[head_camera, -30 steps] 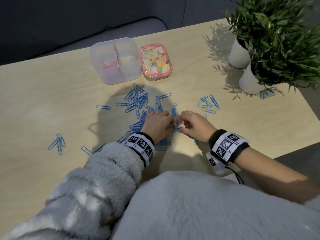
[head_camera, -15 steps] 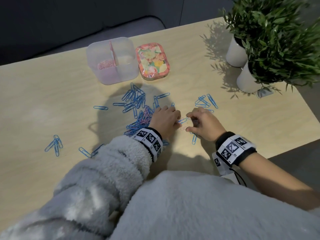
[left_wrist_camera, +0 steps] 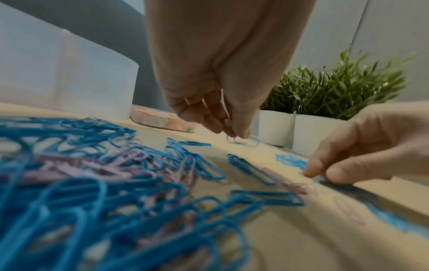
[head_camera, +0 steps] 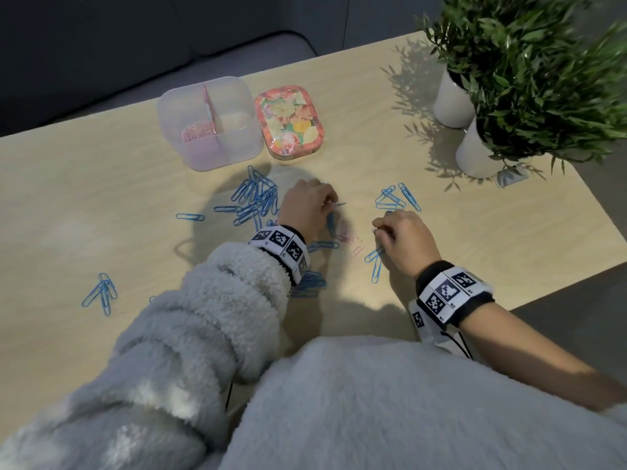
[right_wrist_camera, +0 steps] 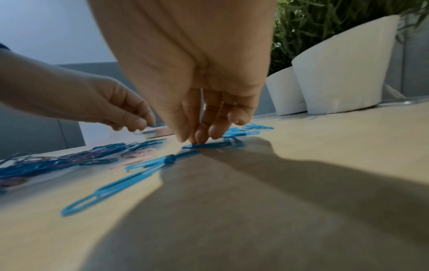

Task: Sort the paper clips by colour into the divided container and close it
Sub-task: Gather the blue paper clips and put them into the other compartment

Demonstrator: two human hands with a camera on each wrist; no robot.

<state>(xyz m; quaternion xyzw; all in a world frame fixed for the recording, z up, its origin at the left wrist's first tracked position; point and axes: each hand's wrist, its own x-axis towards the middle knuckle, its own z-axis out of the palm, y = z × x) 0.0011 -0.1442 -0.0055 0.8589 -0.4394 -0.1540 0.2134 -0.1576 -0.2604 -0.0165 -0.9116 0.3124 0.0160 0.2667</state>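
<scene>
The clear divided container [head_camera: 217,149] stands open at the back, with pink clips [head_camera: 198,130] in its left compartment. Its floral lid [head_camera: 290,122] lies to its right. Blue paper clips [head_camera: 254,198] lie heaped and scattered on the table, and a few pink ones [head_camera: 349,239] lie between my hands. My left hand [head_camera: 330,205] pinches a blue clip [left_wrist_camera: 232,137] just above the table. My right hand [head_camera: 380,232] has its thumb and fingertips [right_wrist_camera: 199,140] closed on the end of a blue clip [right_wrist_camera: 213,145] that lies flat on the wood.
Two white pots with green plants [head_camera: 475,154] stand at the back right, close to a small group of blue clips [head_camera: 395,198]. More blue clips [head_camera: 101,293] lie at the near left. The table edge [head_camera: 559,283] runs close behind my right wrist.
My hands were together over one clip and have drawn apart. The left went forward with a blue clip; the right went right and down onto another blue clip.
</scene>
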